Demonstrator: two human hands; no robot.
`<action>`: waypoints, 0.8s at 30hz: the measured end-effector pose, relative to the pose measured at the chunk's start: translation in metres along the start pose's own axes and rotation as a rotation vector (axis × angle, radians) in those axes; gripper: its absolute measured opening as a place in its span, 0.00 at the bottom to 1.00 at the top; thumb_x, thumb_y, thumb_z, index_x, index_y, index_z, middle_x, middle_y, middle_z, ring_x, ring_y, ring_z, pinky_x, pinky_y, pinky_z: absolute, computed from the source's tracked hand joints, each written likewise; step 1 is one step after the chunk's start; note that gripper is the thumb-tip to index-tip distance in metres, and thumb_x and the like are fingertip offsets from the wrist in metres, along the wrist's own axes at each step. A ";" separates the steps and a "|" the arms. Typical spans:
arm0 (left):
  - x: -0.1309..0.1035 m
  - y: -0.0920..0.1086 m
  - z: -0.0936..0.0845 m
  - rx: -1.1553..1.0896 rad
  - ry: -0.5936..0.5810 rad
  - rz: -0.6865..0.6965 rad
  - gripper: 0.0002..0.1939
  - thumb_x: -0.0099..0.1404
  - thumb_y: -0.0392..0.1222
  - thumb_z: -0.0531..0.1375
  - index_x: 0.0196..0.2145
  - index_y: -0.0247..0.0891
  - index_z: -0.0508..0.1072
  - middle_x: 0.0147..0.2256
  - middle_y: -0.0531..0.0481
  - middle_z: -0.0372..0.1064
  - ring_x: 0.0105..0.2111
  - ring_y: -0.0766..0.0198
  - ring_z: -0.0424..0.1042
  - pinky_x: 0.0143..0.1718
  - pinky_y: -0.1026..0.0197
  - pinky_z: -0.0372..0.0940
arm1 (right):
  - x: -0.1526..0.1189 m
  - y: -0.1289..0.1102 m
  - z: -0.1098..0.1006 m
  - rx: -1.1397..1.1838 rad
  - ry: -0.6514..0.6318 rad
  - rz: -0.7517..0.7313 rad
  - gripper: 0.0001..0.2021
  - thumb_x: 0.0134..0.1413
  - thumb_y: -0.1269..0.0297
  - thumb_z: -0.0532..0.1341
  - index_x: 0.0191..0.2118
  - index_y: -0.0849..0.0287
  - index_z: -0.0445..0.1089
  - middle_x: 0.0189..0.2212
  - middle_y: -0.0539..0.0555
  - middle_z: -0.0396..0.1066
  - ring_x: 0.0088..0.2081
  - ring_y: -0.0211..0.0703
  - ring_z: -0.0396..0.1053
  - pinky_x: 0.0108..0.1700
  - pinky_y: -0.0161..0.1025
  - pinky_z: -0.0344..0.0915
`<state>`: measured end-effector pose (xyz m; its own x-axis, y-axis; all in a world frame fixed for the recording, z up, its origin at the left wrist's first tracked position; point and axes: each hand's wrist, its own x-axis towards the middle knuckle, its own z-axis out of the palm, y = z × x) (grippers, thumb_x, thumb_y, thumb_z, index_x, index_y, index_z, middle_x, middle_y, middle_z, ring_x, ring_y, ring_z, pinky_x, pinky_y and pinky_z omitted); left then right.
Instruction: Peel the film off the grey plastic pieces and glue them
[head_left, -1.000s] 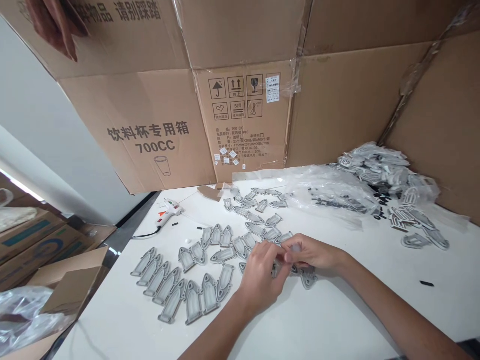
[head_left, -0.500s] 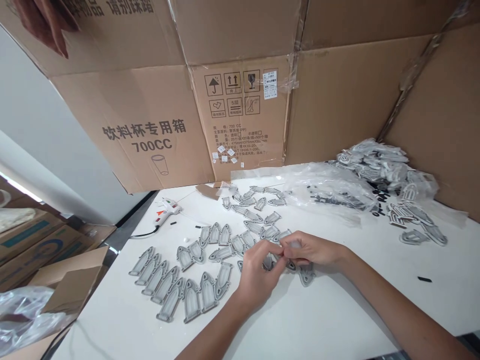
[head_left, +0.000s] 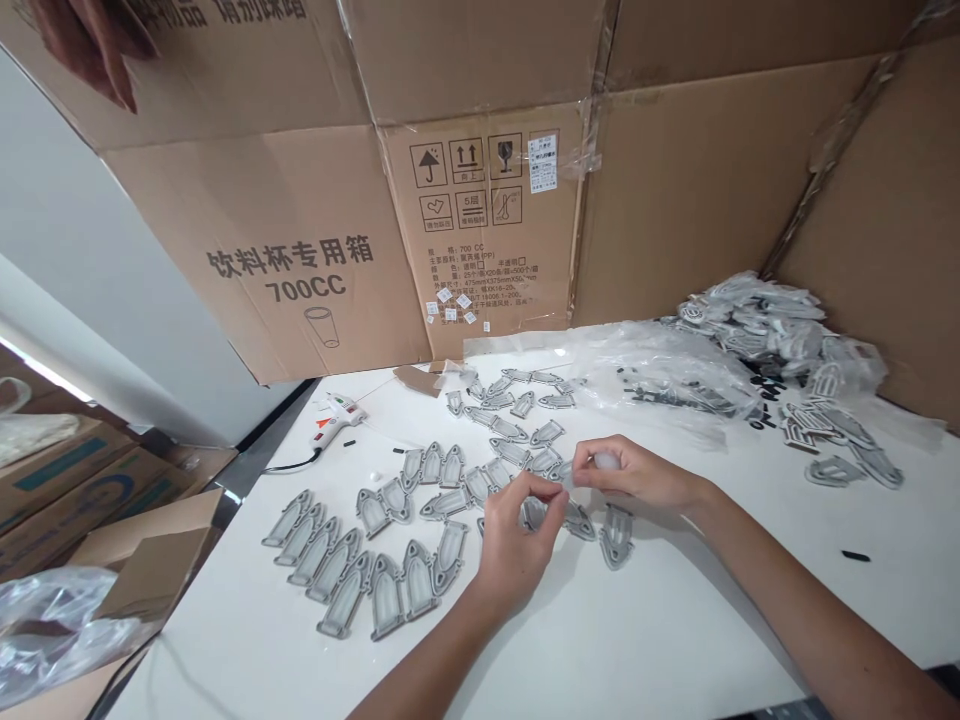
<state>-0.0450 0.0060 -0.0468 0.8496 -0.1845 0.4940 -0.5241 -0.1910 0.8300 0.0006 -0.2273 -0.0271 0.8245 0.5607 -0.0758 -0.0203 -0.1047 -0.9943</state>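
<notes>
My left hand [head_left: 517, 535] is over the middle of the white table [head_left: 637, 630], thumb and forefinger pinched together. Whatever sits between those fingertips is too small to make out. To its right, my right hand [head_left: 637, 475] is raised with curled fingers, and a whitish translucent bit [head_left: 606, 460] shows at them; its kind is unclear. Grey arch-shaped plastic pieces with clear middles lie under and around both hands. One such grey piece [head_left: 616, 537] rests just below my right hand, and several more, such as this grey piece [head_left: 345, 597], form a curved row at left.
A white glue gun [head_left: 337, 418] with a cable lies at the back left. Clear plastic bags [head_left: 645, 365] and a heap of grey parts [head_left: 757, 315] are at the back right. Cardboard [head_left: 480, 220] walls the rear. A black strip [head_left: 855, 555] lies at right.
My hands have come apart: the right has moved up and slightly away from the left fingertips, uncovering more of the grey piece below it. My left hand stays pinched nearly in place.
</notes>
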 end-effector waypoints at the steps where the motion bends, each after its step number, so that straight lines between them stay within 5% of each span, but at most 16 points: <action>1: -0.001 -0.001 0.000 0.009 -0.011 0.017 0.04 0.72 0.37 0.62 0.36 0.39 0.74 0.32 0.53 0.75 0.32 0.66 0.74 0.38 0.63 0.67 | -0.002 -0.001 -0.006 -0.016 -0.007 0.010 0.26 0.60 0.38 0.74 0.36 0.58 0.72 0.23 0.44 0.56 0.21 0.35 0.46 0.24 0.34 0.41; 6: -0.006 -0.007 0.002 0.195 -0.263 0.271 0.04 0.70 0.34 0.59 0.38 0.40 0.73 0.33 0.51 0.75 0.32 0.64 0.73 0.35 0.61 0.65 | -0.017 -0.003 -0.040 -0.245 -0.167 0.187 0.25 0.61 0.41 0.72 0.33 0.60 0.72 0.20 0.44 0.56 0.23 0.37 0.47 0.25 0.35 0.41; 11: -0.006 -0.009 0.007 0.381 -0.544 0.478 0.05 0.71 0.36 0.59 0.40 0.41 0.75 0.37 0.48 0.77 0.38 0.60 0.75 0.41 0.57 0.67 | -0.020 0.001 -0.044 -0.343 -0.265 0.263 0.19 0.58 0.48 0.70 0.31 0.59 0.71 0.20 0.45 0.59 0.24 0.38 0.52 0.26 0.35 0.45; 24: -0.003 -0.013 0.008 0.458 -0.613 0.537 0.04 0.73 0.39 0.60 0.44 0.41 0.75 0.39 0.49 0.78 0.43 0.59 0.74 0.46 0.56 0.68 | -0.015 0.005 -0.035 -0.496 -0.242 0.231 0.09 0.53 0.58 0.66 0.30 0.59 0.75 0.25 0.47 0.65 0.28 0.42 0.58 0.29 0.36 0.52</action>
<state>-0.0413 0.0013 -0.0616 0.3762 -0.8099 0.4500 -0.9203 -0.2704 0.2827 0.0076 -0.2652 -0.0280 0.6764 0.6431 -0.3589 0.1308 -0.5845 -0.8008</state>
